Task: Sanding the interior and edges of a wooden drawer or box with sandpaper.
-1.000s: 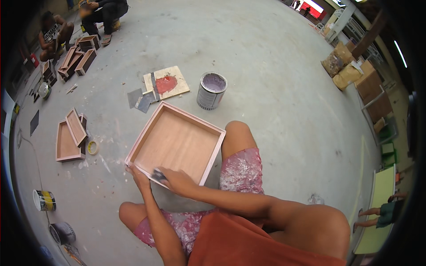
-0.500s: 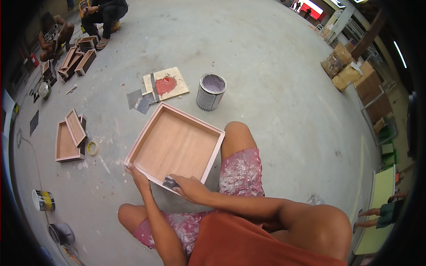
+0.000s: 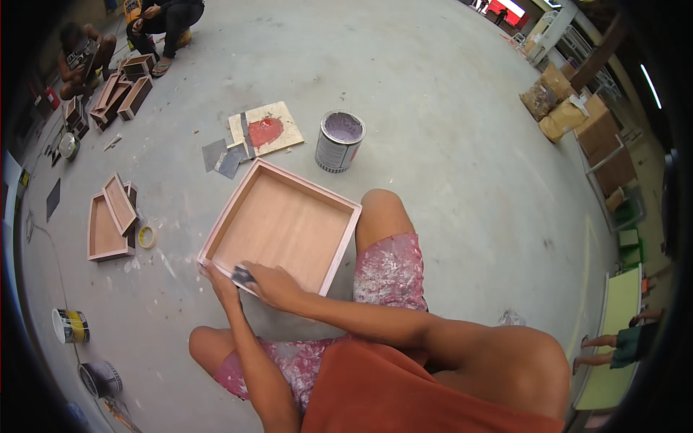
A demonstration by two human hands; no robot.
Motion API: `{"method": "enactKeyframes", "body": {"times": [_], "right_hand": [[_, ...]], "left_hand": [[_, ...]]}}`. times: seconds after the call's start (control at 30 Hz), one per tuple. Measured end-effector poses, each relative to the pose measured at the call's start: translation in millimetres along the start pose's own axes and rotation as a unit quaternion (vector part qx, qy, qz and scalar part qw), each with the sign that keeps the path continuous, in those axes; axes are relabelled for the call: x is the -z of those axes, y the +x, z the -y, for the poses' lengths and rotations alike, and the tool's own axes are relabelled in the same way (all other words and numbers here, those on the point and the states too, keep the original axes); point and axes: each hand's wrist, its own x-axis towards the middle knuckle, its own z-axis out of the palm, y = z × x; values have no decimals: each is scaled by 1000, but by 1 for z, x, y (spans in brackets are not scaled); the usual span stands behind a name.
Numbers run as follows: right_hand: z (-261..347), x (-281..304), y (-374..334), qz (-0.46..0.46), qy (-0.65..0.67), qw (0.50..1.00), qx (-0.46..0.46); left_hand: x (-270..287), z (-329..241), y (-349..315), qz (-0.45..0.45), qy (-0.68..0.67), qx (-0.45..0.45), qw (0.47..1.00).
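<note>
A shallow square wooden box [image 3: 281,224] with a pinkish rim is tilted in front of me, its far right corner against my knee. My left hand [image 3: 222,283] is closed round its near left corner, partly hidden below the rim. Pinched in my right hand [image 3: 276,284] is a dark piece of sandpaper [image 3: 243,275], pressed on the near rim close to the left hand. The sandpaper is slightly blurred.
Beyond the box are an open paint can [image 3: 341,141], a board with red putty [image 3: 267,132] and grey sandpaper sheets [image 3: 225,159]. Smaller wooden boxes [image 3: 108,227] and a tape roll [image 3: 147,237] lie left. Two people [image 3: 170,29] squat far left beside more boxes [image 3: 119,97].
My right hand has slid the sandpaper leftward along the near rim, toward my left hand. The left hand keeps its hold on the corner.
</note>
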Motion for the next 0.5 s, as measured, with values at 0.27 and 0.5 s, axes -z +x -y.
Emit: {"method": "enactKeyframes", "body": {"times": [0.27, 0.5], "right_hand": [[9, 21, -46, 88, -14, 994, -65], [-1, -1, -18, 69, 50, 995, -53]], "left_hand": [[21, 25, 2, -20, 8, -29, 999], [30, 56, 8, 18, 77, 3, 997]]}}
